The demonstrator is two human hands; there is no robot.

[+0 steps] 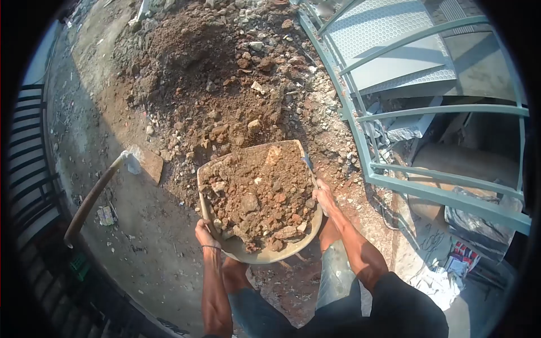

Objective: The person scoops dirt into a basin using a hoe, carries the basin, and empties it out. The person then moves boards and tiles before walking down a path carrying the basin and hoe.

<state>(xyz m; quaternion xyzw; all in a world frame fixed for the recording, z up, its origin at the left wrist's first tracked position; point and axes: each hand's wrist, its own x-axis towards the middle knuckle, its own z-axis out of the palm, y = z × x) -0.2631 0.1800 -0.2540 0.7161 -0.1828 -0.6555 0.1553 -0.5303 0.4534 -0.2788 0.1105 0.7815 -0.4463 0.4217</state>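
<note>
Left hand: fingers clenched over the near-left rim of the pan, thumb side up, a thin band around the wrist just below them.
Right hand: fingers clenched on the right rim of the pan, about level with its middle.
Pan: a shallow, dusty round pan held between the two sets of fingers, off the ground and above the person's knees; its far edge is tipped a little away from the fingers.
Load: reddish-brown dirt mixed with stones and broken lumps fills the pan between the fingers and heaps higher toward the far rim; one pale flat piece lies at the far edge.
Dirt pile: a wide mound of the same brown earth and rubble lies on the ground beyond the fingers, starting just past the pan's far rim.
Tool handle: a curved wooden handle stands well to the left of the left fingers, apart from them, its pale head near the foot of the pile.
Flat stone: lies on the ground just beside the tool's head, left of the pan.
Metal frame: green-painted bars and a perforated sheet stand to the right of the right fingers, close to the pan's right edge.
Ground: bare, dusty, partly shaded under and left of the left fingers.
Knees: bent beneath the pan, in faded trousers.
</note>
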